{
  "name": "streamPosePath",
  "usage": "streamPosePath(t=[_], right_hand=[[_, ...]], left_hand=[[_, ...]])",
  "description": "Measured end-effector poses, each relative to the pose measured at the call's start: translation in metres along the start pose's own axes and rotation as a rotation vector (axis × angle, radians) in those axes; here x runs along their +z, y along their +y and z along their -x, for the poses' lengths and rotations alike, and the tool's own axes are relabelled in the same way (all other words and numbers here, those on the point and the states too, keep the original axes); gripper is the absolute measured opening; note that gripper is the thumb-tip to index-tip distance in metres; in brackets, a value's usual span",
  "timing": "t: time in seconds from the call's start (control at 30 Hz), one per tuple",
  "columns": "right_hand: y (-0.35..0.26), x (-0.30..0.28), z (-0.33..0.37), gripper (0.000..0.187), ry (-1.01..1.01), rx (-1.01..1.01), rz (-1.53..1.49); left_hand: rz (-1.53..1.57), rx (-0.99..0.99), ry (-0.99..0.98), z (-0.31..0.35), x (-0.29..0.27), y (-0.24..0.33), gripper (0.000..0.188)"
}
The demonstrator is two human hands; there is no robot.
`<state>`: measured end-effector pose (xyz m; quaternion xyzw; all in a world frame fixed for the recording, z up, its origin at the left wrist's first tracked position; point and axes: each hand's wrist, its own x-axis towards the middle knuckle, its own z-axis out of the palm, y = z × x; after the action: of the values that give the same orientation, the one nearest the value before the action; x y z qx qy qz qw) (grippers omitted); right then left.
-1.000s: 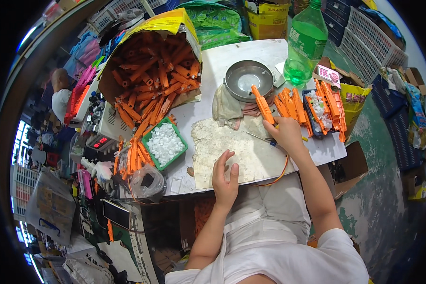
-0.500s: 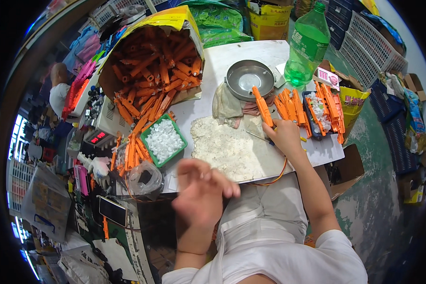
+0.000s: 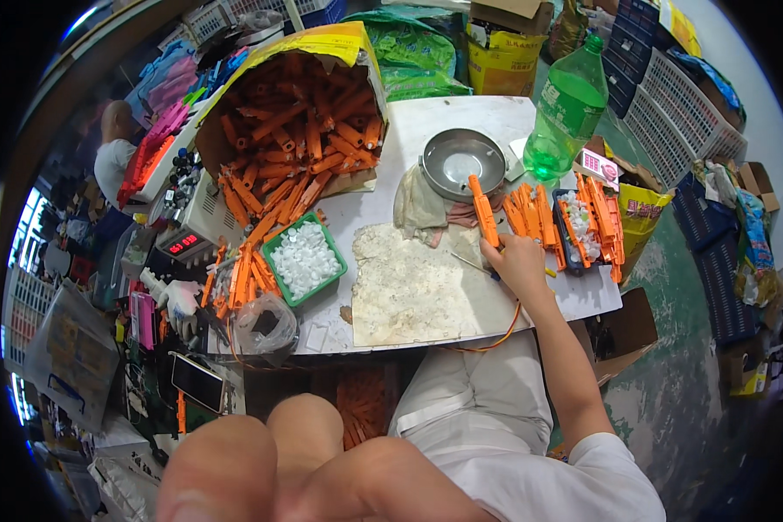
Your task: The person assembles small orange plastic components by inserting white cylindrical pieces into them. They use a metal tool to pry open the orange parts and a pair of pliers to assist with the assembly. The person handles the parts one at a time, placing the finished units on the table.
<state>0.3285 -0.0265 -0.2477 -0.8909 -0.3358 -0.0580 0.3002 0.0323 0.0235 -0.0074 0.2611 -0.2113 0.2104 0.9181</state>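
Note:
My right hand point(image 3: 524, 271) is closed around the lower end of a long orange plastic piece point(image 3: 484, 213), held tilted above the table. Just below that hand lies a thin tool with a metal shaft point(image 3: 472, 264) and a dark handle. Very large and close, at the bottom left, is my left hand point(image 3: 304, 465). Its fingers are bent but apart, with nothing visible in them; part of it is cut off by the lower edge. Beside the held piece stands a round metal bowl point(image 3: 463, 163), partly on a rag point(image 3: 418, 204).
Orange pieces fill a yellow-edged bag point(image 3: 361, 43) at left. A green tray point(image 3: 344, 261) holds small white parts. More orange pieces point(image 3: 531, 213) and a dark box point(image 3: 572, 244) lie at right, near a green bottle point(image 3: 570, 104). A worn board point(image 3: 418, 287) lies in front.
My left hand has risen from over the table's front edge toward the camera and the lower left. My right hand still holds the orange piece. The view has shifted slightly.

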Motion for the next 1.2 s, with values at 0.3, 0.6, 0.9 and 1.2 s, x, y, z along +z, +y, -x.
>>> streamPosePath(t=[0.3, 0.6, 0.9, 1.2], right_hand=[[0.008, -0.004, 0.000, 0.044, -0.011, 0.033, 0.037], [0.007, 0.004, -0.007, 0.046, -0.072, 0.137, -0.380], [-0.043, -0.034, 0.030, 0.036, -0.242, 0.020, -0.625], [-0.132, 0.024, 0.141, 0.056, -0.857, -0.629, -0.387]], left_hand=[[-0.148, 0.028, 0.023, 0.005, 0.002, 0.001, 0.045], [0.112, -0.072, -0.161, 0.013, 0.021, 0.008, 0.042], [-0.084, 0.218, 0.416, 0.038, 0.043, -0.001, 0.026], [0.146, 0.073, 0.056, 0.029, 0.033, 0.002, 0.034]])
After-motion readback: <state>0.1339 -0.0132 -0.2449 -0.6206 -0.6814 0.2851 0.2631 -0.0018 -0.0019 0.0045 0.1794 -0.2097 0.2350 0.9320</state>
